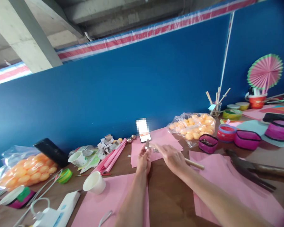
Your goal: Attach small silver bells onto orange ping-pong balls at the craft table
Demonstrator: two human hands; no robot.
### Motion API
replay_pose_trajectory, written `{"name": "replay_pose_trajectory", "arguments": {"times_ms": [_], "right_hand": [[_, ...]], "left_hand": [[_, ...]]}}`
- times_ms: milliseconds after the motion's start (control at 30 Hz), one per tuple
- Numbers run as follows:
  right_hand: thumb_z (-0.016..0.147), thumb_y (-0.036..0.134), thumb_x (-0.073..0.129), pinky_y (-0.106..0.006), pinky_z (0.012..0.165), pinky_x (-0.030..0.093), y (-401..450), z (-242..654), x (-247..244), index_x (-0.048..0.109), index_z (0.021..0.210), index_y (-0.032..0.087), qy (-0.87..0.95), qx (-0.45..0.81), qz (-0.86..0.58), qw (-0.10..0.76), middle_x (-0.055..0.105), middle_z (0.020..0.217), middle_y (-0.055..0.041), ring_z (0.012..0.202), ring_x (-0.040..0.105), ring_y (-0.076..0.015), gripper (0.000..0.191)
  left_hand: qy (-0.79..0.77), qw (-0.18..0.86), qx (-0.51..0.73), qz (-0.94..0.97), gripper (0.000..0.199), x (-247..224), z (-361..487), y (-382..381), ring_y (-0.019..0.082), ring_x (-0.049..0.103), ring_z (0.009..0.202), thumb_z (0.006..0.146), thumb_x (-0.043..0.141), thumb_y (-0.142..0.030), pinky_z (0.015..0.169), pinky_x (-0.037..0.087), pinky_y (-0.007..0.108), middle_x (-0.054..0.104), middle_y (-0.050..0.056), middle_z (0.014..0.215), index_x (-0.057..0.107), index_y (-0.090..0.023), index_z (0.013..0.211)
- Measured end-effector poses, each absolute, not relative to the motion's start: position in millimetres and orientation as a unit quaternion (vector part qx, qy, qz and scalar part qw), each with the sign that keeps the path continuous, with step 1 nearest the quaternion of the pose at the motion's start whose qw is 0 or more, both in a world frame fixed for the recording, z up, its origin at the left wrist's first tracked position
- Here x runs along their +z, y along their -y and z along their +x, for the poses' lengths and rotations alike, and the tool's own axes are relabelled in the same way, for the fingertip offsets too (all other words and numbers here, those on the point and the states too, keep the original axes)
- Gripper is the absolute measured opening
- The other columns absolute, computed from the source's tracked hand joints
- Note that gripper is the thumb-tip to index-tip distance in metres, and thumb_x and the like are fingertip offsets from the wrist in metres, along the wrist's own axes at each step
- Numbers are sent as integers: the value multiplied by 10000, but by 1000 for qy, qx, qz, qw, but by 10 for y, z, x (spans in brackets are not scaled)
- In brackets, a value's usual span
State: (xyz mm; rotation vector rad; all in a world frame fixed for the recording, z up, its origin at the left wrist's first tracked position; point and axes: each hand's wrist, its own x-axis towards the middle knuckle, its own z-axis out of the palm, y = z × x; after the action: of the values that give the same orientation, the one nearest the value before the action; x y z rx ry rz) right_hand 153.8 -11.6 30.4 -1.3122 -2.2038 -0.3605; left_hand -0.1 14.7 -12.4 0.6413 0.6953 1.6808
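My left hand is raised over the middle of the table, its fingers pinched around a small brownish piece whose kind I cannot make out. Close by on the right, my right hand is closed round a light wooden stick, one end of which sticks out behind the palm. A small silvery bit shows between the two hands, too blurred to name. Beyond the fingertips stands a phone with a lit screen, on pink paper.
Bags of orange balls stand left and right. A hammer lies on pink sheets at right, near magenta pouches. At left are a white paper cup, a power strip and cables. A blue wall closes off the back.
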Motion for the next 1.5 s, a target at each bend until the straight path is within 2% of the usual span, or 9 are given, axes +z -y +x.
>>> {"name": "replay_pose_trajectory", "arguments": {"times_ms": [167,467,600,767,967,1500], "right_hand": [[837,121,387,-225,591,345,106,1560,317,252,1309,287,809,-125,-498,287,576,847,-29,787,492,-149,518],[840,124,377,-222,606,335,96,1584,323,316,1282,274,802,-129,-501,300,586,840,-30,780,496,-144,471],[827,122,399,-225,613,333,88,1593,313,337,1271,264,802,-125,-502,300,587,831,-24,782,497,-147,471],[823,110,396,-228,602,328,83,1591,303,329,1276,267,801,-135,-501,299,590,853,-25,788,495,-148,484],[835,119,379,-230,601,327,82,1602,321,329,1277,271,801,-148,-503,289,591,837,-19,787,495,-146,469],[834,118,367,-215,597,344,120,1586,350,300,1293,274,817,-136,-490,271,588,867,-38,796,496,-145,489]], "left_hand": [[-282,581,720,255,312,-122,14,-145,150,591,898,665,633,-108,922,369,322,635,62,941,562,-178,961],[-247,600,714,261,164,-33,36,-90,160,564,961,723,582,-163,942,364,297,624,77,973,592,-132,884],[-243,606,715,249,216,-15,40,-89,171,556,984,728,578,-177,941,370,304,613,75,1010,582,-150,942],[-280,585,718,251,237,-55,25,-106,156,574,950,697,613,-152,909,385,251,627,61,969,581,-150,933],[-261,605,713,240,291,-68,19,-97,171,573,959,717,594,-182,917,379,314,639,54,955,540,-202,1003],[-263,597,722,229,410,-34,47,-91,129,575,882,680,633,-193,916,360,322,615,39,946,531,-240,1074]]}}
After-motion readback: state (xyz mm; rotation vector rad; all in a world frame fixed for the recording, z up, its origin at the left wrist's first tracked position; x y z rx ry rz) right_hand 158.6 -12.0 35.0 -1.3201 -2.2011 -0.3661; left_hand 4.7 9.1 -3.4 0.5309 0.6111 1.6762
